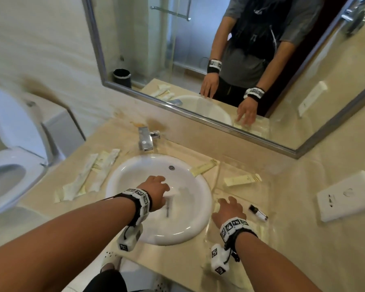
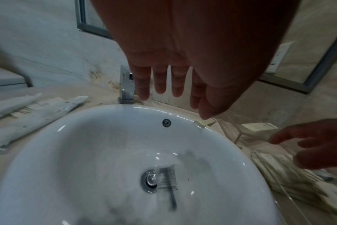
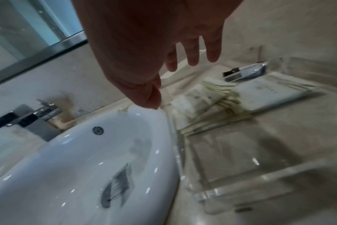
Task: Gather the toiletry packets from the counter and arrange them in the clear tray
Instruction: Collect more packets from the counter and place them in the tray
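Several long pale packets (image 1: 89,175) (image 2: 35,109) lie on the counter left of the sink. One yellowish packet (image 1: 203,167) (image 2: 204,123) rests on the sink's far right rim. The clear tray (image 1: 217,175) (image 3: 231,190) stands right of the sink and holds packets (image 1: 241,179) (image 3: 212,109) and a small dark-capped bottle (image 1: 258,212) (image 3: 246,71). My left hand (image 1: 162,183) (image 2: 169,91) hovers over the basin, fingers straight, holding nothing. My right hand (image 1: 228,202) (image 3: 192,60) hovers over the tray's near left part, fingers spread and empty.
The white sink (image 1: 135,165) fills the counter's middle, with a dark comb-like item (image 2: 166,178) by its drain. A chrome faucet (image 1: 147,138) stands behind it, below the mirror. A white wall unit (image 1: 348,194) is at the right and a toilet (image 1: 6,161) at the left.
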Demonstrator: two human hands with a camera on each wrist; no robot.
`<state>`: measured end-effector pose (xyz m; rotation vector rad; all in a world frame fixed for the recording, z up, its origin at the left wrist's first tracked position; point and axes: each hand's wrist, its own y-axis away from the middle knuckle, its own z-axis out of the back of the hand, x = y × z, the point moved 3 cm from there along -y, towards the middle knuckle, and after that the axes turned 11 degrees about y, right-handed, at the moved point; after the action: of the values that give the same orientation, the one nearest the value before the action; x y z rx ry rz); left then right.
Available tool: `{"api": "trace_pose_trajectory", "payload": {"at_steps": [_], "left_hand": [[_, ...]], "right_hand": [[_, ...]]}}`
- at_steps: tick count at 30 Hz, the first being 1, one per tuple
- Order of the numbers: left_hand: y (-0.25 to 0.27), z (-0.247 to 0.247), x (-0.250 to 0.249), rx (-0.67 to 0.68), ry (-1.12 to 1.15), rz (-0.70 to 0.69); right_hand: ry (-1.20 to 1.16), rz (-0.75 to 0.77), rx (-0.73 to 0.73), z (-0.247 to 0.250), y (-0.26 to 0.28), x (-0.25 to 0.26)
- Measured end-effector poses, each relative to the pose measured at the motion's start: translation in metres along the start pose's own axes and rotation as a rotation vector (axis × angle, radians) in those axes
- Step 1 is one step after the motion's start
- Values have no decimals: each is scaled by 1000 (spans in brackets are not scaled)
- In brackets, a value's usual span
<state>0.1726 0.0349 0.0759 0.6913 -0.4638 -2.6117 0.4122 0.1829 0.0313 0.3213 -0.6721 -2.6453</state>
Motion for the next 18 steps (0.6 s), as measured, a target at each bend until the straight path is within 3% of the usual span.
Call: {"api": "trace_pose_trajectory", "payload": {"at_steps": [7, 18], "left_hand": [[14, 11, 56, -40, 49, 93], [32, 56, 170, -99, 124, 255]], "right_hand": [[22, 193, -68, 24, -10, 86], [115, 514, -39, 63, -12, 237]]}}
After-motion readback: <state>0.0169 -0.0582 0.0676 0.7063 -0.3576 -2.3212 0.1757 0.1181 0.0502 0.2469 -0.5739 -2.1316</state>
